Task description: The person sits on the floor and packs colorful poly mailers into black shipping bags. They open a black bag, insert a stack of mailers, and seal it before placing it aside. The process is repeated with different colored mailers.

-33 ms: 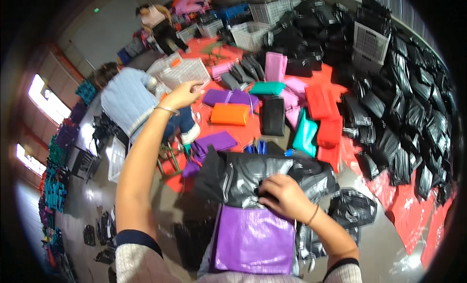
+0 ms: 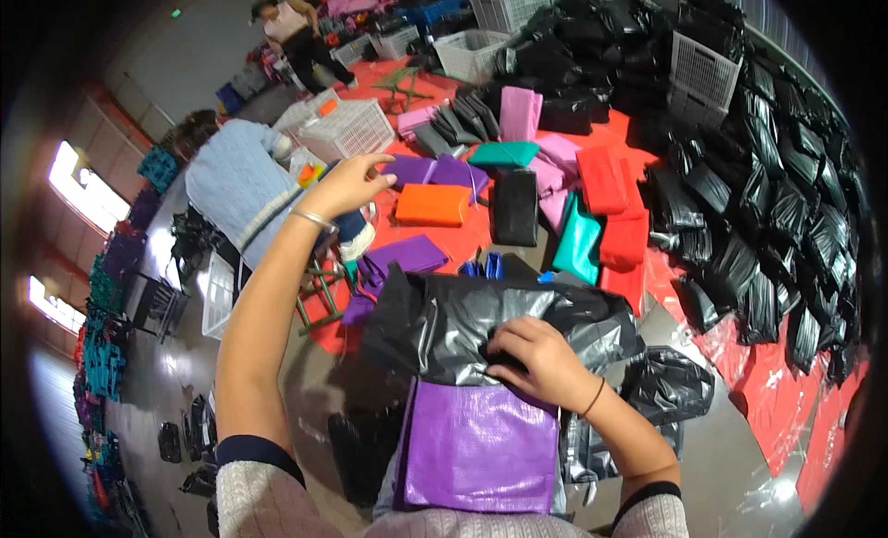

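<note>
shiny black plastic bag (image 2: 453, 321) sits just past the flat purple plastic bag (image 2: 483, 450); right hand (image 2: 541, 362) curled on it, can't tell if gripping; left hand (image 2: 347, 188) raised, fingers apart. probably light, slippery, so bunch its edge.

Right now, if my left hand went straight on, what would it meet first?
Probably the folded purple bag just beyond your left hand, though the depth between them is unclear.

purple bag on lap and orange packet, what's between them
In the head view, black plastic under the right hand lies nearest the purple bag; then a purple packet, red sheeting and something blue before the orange packet.
</note>
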`<state>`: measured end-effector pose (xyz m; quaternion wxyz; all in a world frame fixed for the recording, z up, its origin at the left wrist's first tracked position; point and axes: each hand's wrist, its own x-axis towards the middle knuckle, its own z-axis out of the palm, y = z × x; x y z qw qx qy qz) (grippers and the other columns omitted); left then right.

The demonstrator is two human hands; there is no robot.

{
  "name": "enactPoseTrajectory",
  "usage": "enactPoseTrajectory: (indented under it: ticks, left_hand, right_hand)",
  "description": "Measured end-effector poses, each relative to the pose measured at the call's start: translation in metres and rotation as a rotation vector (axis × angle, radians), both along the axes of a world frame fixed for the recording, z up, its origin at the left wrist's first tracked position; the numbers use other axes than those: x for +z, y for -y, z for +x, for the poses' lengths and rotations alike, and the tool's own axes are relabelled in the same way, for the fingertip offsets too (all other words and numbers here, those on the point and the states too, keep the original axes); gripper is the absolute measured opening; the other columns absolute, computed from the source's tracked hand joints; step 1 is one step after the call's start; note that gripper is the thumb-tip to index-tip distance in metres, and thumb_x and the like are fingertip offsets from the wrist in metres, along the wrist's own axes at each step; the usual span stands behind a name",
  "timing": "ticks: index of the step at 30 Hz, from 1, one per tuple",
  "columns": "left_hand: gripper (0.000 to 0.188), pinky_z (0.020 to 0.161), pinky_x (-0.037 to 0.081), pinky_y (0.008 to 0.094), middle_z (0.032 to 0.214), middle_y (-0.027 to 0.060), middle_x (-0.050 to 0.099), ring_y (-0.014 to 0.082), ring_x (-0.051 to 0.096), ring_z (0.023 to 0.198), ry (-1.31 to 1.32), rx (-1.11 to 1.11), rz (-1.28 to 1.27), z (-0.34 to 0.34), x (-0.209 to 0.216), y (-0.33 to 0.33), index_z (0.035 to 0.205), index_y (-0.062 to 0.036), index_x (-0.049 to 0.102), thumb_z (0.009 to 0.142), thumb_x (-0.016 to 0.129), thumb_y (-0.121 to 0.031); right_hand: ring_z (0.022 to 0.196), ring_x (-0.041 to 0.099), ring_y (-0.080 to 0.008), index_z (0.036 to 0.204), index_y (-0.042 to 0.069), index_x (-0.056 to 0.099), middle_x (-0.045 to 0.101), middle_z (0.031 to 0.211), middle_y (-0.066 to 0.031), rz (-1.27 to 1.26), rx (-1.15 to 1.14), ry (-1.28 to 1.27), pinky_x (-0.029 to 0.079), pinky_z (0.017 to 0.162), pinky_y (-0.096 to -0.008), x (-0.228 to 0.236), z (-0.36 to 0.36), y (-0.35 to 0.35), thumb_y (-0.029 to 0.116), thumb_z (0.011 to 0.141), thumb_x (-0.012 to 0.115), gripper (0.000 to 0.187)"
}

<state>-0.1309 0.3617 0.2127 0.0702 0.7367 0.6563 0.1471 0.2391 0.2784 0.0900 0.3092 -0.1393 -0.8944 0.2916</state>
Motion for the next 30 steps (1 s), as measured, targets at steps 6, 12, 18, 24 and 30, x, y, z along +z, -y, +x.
enactPoseTrajectory:
  ticks: [6, 12, 18, 24, 30]
  left_hand:
    - [0.044, 0.095, 0.044, 0.0406, 0.116, 0.0166, 0.06, 0.0329, 0.057, 0.108, 0.037, -0.242, -0.091, 0.116, -0.036, 0.124, 0.122, -0.005, 0.061, 0.084, 0.07, -0.025]
    - [0.077, 0.115, 0.02, 0.0559, 0.146, 0.0176, 0.038, 0.0414, 0.03, 0.138, -0.108, -0.447, -0.275, 0.131, -0.031, 0.163, 0.142, -0.0153, 0.046, 0.077, 0.073, -0.047]
    - [0.085, 0.116, 0.016, 0.0554, 0.153, 0.0187, 0.026, 0.043, 0.021, 0.142, -0.171, -0.529, -0.345, 0.126, -0.029, 0.173, 0.149, -0.018, 0.036, 0.078, 0.071, -0.05]
    - [0.082, 0.115, 0.025, 0.0428, 0.143, 0.0169, 0.046, 0.027, 0.043, 0.134, 0.555, -0.288, -0.056, 0.076, -0.009, 0.138, 0.146, -0.0022, 0.035, 0.087, 0.063, -0.05]
    - [0.067, 0.108, 0.034, 0.0328, 0.137, 0.0123, 0.05, 0.0212, 0.048, 0.126, 0.427, -0.165, -0.099, 0.001, -0.086, 0.09, 0.14, -0.0043, 0.042, 0.076, 0.056, 0.008]
  right_hand:
    - [0.095, 0.058, -0.0332, 0.101, 0.004, 0.064, 0.058, 0.099, -0.0133, -0.063, -0.016, -0.022, 0.048, 0.084, -0.0403, -0.001, -0.001, -0.001, 0.03, 0.074, 0.079, 0.041]
    - [0.098, 0.054, -0.0326, 0.108, 0.004, 0.063, 0.056, 0.104, -0.0134, 0.077, 0.08, 0.022, 0.046, 0.088, -0.0407, 0.013, 0.005, 0.0, 0.043, 0.069, 0.078, 0.058]
    - [0.087, 0.06, -0.0325, 0.091, 0.002, 0.059, 0.06, 0.095, -0.0127, 0.215, -0.053, -0.019, 0.05, 0.079, -0.0409, 0.009, -0.007, 0.008, 0.001, 0.071, 0.066, 0.022]
    - [0.072, 0.061, -0.0277, 0.098, -0.001, 0.054, 0.058, 0.081, -0.0171, -0.084, -0.349, -0.241, 0.047, 0.066, -0.0322, 0.03, 0.001, -0.036, -0.011, 0.082, 0.054, 0.019]
    - [0.094, 0.051, -0.01, 0.106, -0.002, 0.05, 0.053, 0.101, -0.0041, -0.371, -0.393, -0.777, 0.04, 0.086, -0.0222, 0.056, 0.019, -0.075, -0.006, 0.093, 0.049, 0.014]
